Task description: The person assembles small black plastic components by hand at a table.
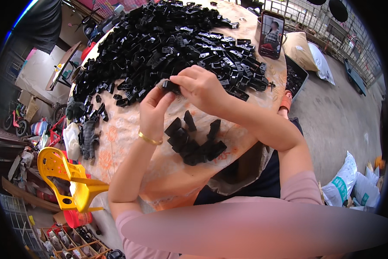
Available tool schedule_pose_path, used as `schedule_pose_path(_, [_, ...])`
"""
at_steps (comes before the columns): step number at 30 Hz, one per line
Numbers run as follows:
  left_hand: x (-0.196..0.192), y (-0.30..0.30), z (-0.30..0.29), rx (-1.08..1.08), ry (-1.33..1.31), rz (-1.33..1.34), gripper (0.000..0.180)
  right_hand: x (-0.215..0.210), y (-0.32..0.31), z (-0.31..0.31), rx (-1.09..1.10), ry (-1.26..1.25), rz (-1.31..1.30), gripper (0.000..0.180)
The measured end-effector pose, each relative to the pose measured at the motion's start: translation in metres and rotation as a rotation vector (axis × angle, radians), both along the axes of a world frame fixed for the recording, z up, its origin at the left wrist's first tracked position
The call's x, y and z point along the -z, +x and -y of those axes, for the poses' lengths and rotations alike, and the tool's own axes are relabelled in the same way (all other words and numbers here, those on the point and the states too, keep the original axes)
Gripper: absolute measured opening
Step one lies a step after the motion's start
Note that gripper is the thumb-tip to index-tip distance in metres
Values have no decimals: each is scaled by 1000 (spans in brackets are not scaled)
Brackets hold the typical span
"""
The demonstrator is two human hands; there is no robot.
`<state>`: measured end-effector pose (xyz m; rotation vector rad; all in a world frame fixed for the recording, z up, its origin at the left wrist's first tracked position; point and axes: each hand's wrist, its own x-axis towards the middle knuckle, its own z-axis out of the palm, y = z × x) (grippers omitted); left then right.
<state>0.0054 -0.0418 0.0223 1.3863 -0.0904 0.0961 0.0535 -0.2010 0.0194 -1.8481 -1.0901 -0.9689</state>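
Both my hands meet over the table, just at the near edge of a large heap of small black plastic parts [159,39]. Between the fingertips is one small black plastic part [171,86]. My left hand [154,108], with a gold bangle at the wrist, pinches it from below. From the right, my right hand [202,88] grips its other side with thumb and fingers. The fingers cover much of the part, so its exact kind does not show. Closer to me lies a small separate group of black parts [188,146] on the patterned tablecloth [153,162].
A phone [271,35] stands upright at the table's far right. Dark gloves [89,138] lie at the left edge. A yellow plastic chair [75,181] is on the left, above a red bucket [78,219]. Filled sacks [341,179] rest on the floor to the right.
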Motion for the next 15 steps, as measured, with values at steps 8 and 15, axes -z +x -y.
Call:
schedule_pose_path(8, [2,3,-8,96,-197,17,24,-6,3,0,-355,69,-518,46])
schedule_pose_path(15, [-15,0,-14,102,-37,143,26,-8,9,5,-571,-7,-953,40])
